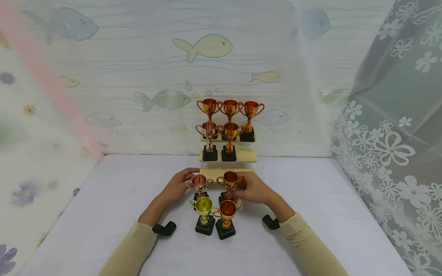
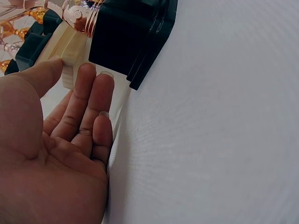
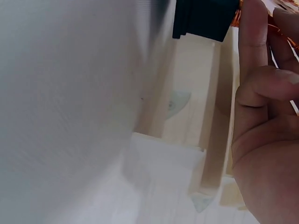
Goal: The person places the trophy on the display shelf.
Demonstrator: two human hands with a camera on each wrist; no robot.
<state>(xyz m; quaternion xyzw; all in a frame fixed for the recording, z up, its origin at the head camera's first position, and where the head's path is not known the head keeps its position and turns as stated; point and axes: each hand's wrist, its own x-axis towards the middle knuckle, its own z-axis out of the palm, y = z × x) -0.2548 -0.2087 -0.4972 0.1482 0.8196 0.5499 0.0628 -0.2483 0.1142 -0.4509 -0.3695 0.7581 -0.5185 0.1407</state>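
Note:
My right hand (image 1: 256, 188) grips an orange-bronze trophy cup (image 1: 229, 179) by its stem, just in front of the lowest step of a pale wooden stand (image 1: 228, 173). In the right wrist view the trophy's black base (image 3: 205, 19) appears raised off the tabletop. At the stand's left end is my left hand (image 1: 178, 186); its thumb (image 2: 52, 67) touches the wood and its other fingers are extended, holding nothing. A rose-gold trophy (image 1: 199, 181) is close beside that hand. Nearer the front, a yellow-gold trophy (image 1: 204, 206) and another orange-bronze one (image 1: 228, 209) stand side by side.
The middle step holds a rose-gold trophy (image 1: 209, 131) and an orange one (image 1: 230, 132). Three orange trophies (image 1: 251, 110) occupy the top step. A fish-patterned curtain (image 1: 155, 69) hangs behind; white cloth (image 1: 114, 199) covers the table.

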